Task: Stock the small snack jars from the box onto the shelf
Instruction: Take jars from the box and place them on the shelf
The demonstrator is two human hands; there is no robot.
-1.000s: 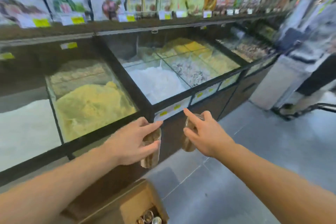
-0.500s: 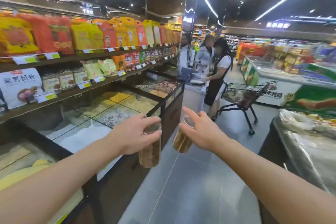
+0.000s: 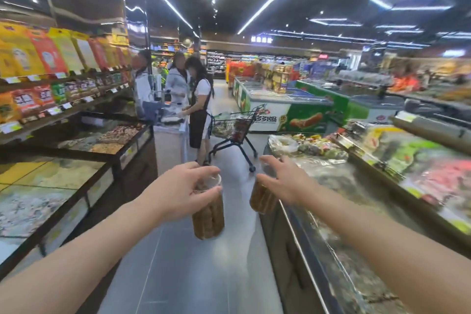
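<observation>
My left hand (image 3: pixel 175 192) grips a clear plastic snack jar (image 3: pixel 209 216) by its top; the jar hangs upright, filled with brown snacks. My right hand (image 3: pixel 285 181) holds a second clear jar (image 3: pixel 261 199) of brown snacks by its top, and that jar tilts slightly. Both jars hang at mid-height over the grey aisle floor, a short gap apart. The box is out of view. Shelves (image 3: pixel 63 79) with coloured snack bags run along the left.
Glass-topped bulk bins (image 3: pixel 51 176) line the left below the shelves. A chest freezer (image 3: pixel 356 211) with packaged goods runs along the right. Three people (image 3: pixel 198 109) and a shopping cart (image 3: pixel 237 130) stand ahead in the aisle. More freezers (image 3: pixel 280 109) lie beyond.
The view has swung up and to the right, from the bulk bins and the box to the aisle. Both hands have kept hold of their jars in front of me.
</observation>
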